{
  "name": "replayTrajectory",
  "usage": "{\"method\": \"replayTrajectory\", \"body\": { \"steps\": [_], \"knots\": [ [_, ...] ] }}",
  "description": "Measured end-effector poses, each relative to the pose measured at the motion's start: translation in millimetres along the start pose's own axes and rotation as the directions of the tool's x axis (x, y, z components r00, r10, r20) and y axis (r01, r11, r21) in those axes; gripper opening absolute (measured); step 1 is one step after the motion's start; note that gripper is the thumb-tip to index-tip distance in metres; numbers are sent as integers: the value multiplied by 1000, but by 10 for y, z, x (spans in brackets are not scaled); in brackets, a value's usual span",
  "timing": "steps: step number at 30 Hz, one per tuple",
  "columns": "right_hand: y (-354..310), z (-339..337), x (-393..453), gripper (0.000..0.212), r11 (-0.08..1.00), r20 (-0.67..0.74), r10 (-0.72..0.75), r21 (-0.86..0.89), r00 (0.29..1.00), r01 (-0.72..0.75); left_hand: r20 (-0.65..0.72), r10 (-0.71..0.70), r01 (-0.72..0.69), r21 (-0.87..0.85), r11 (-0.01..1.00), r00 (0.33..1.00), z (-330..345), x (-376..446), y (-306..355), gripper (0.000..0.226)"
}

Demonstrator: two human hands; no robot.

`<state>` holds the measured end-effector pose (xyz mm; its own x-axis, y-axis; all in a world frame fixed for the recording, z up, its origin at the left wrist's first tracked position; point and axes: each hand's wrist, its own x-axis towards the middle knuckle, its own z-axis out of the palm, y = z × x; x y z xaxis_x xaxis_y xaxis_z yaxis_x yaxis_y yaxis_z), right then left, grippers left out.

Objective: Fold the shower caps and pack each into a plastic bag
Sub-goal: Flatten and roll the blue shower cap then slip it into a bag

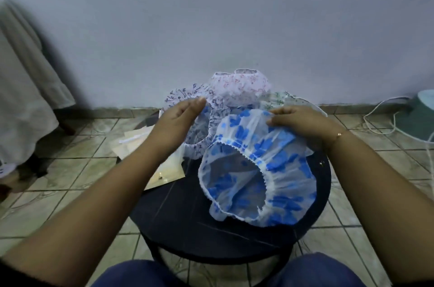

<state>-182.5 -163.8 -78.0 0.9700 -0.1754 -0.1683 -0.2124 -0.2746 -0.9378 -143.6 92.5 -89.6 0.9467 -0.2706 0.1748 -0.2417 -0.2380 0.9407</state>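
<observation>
Shower cap of translucent white plastic with blue flowers (pixel 256 169) hangs above the round dark counter (pixel 178 216), its elastic opening facing the camera; the right hand (pixel 298 121) pinches its far edge at 1 o'clock, fingers (pixel 274 120) clamped on the plastic; the left hand (pixel 180 117) at 11 o'clock has its fingers straight and together, touching a navy-printed white cap (pixel 187 96); a pink-printed cap (pixel 239 87) lies behind at 12 o'clock; clear plastic bags (pixel 164 167) sit at 9 o'clock.
</observation>
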Motion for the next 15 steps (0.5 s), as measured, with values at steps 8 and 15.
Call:
{"method": "replayTrajectory", "body": {
  "steps": [8,15],
  "knots": [
    [837,-5,-84,16,893,-51,248,399,967,-208,-191,-432,368,-294,882,882,423,-740,-895,32],
    [1201,47,-209,90,808,-124,256,571,959,-142,122,-704,695,-347,630,700,478,-582,-949,55]
  ]
}}
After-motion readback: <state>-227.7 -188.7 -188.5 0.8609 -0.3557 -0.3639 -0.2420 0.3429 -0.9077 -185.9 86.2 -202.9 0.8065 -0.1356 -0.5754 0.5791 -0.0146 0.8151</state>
